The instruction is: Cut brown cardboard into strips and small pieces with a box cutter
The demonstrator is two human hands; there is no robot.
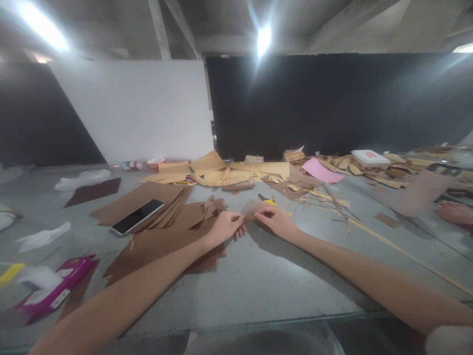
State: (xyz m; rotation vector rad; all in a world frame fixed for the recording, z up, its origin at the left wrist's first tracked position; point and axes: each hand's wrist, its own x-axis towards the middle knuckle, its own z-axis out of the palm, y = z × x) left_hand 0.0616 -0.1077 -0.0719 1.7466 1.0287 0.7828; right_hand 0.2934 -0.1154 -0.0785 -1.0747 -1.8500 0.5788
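A small piece of brown sheet material (252, 210), smeared by motion, is stretched between my two hands above the grey table (254, 291). My left hand (226, 229) pinches its left side, with the fingers curled in. On the other side my right hand (277, 220) has thumb and fingers closed on it. Just behind the right hand lies a yellow and black tool (271, 201), partly covered, its kind unclear. Large brown sheets (162, 246) lie under and beside my left forearm, with small cut brown pieces (212, 207) on top.
A phone (137, 217) rests on stacked brown sheets. A magenta packet (59, 288) is at front left. Tan scraps (240, 170), a pink sheet (322, 170) and a white box (370, 158) line the back. At right, another person's hand (456, 215) is near a brownish sheet (422, 191).
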